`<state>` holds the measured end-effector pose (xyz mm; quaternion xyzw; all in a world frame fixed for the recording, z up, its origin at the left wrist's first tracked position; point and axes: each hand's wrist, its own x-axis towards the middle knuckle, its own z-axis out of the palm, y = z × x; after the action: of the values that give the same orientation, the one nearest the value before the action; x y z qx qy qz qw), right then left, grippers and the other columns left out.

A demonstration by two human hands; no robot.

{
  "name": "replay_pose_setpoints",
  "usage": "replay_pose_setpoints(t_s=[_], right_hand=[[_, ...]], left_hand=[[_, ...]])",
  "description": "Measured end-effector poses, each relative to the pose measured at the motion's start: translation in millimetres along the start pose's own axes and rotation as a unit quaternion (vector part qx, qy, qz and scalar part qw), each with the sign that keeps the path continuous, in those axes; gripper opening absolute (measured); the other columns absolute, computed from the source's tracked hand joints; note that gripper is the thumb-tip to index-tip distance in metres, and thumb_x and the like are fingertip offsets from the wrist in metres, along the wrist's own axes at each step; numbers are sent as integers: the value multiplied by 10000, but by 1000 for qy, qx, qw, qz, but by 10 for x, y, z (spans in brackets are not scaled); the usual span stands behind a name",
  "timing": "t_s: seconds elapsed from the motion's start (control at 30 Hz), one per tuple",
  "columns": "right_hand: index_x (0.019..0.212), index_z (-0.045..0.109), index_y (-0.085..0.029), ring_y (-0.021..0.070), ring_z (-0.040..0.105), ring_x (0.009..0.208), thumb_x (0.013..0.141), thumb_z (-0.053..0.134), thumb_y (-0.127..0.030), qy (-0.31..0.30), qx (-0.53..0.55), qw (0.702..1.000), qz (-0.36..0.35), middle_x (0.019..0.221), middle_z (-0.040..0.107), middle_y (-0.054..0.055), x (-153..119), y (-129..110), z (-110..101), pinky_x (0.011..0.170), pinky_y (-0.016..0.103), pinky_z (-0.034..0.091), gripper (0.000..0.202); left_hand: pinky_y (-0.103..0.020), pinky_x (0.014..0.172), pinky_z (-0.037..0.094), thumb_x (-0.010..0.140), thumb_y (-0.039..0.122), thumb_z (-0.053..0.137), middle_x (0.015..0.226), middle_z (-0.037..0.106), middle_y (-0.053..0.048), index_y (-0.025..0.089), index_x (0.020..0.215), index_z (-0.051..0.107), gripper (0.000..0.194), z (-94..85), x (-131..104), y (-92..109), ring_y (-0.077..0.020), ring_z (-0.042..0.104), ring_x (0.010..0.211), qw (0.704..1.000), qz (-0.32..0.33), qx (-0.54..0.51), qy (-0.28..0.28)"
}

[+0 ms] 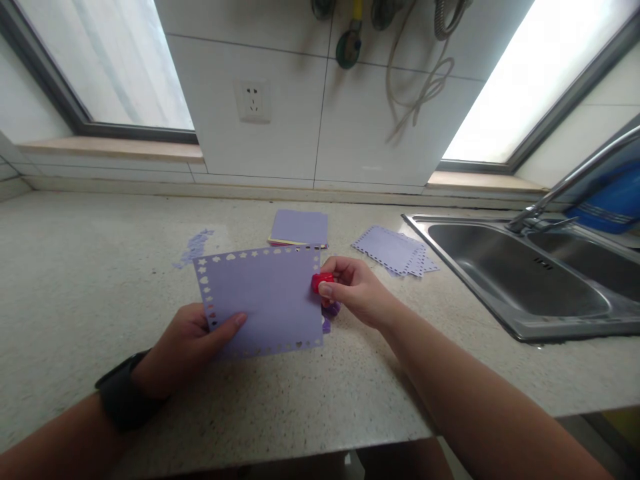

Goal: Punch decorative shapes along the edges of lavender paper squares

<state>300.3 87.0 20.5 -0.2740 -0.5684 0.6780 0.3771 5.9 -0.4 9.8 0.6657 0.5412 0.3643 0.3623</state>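
Left hand [187, 339] gripping a hole-edged purple sheet [270, 297] at its lower left, right hand [359, 293] pinching a small red punch [321, 280] at the sheet's right edge, above the speckled table [340, 403], paper stack [301, 227] behind, punched cards [385, 247] near the sink [500, 267]

The lilac sheet [265, 293] is a flat rectangle, tilted slightly, its face towards the camera, sitting at about 8 o'clock from the middle of the view. Small cut-outs, stars and hearts among them, line its 12, 9 and 6 o'clock edges. The glossy red punch [323, 283], small and chunky, sits against the sheet's 3 o'clock edge, where a few holes show above it; whether it grips the paper is hard to tell
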Motion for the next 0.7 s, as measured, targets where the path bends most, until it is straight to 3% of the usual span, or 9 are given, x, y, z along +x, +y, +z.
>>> replay_pose_setpoints(t_s=[0.27, 0.43, 0.7], right_hand=[[912, 730, -181, 110, 670, 656, 763, 932, -300, 1, 8, 1000, -5, 787, 744, 13, -1, 21, -23, 594, 224, 526, 277], [836, 713, -180, 90, 633, 595, 698, 970, -317, 13, 33, 999, 6, 757, 732, -3, 13, 0, 44, 549, 213, 512, 323], [841, 700, -182, 96, 665, 630, 684, 977, -283, 23, 31, 999, 18, 792, 750, 8, 14, 53, 31, 540, 197, 505, 334]], left_hand=[[-301, 744, 634, 960, 388, 608, 964, 847, -54, 232, 909, 793, 248, 6, 12, 33, -248, 788, 837, 1000, -9, -16, -14], [-276, 649, 611, 940, 394, 614, 836, 823, -38, 226, 858, 776, 247, 20, 24, 20, -233, 762, 764, 1000, -10, -12, 1], [-313, 724, 635, 925, 402, 622, 874, 835, -40, 235, 859, 783, 241, 26, 25, 29, -245, 775, 801, 1000, -7, -17, -1]])
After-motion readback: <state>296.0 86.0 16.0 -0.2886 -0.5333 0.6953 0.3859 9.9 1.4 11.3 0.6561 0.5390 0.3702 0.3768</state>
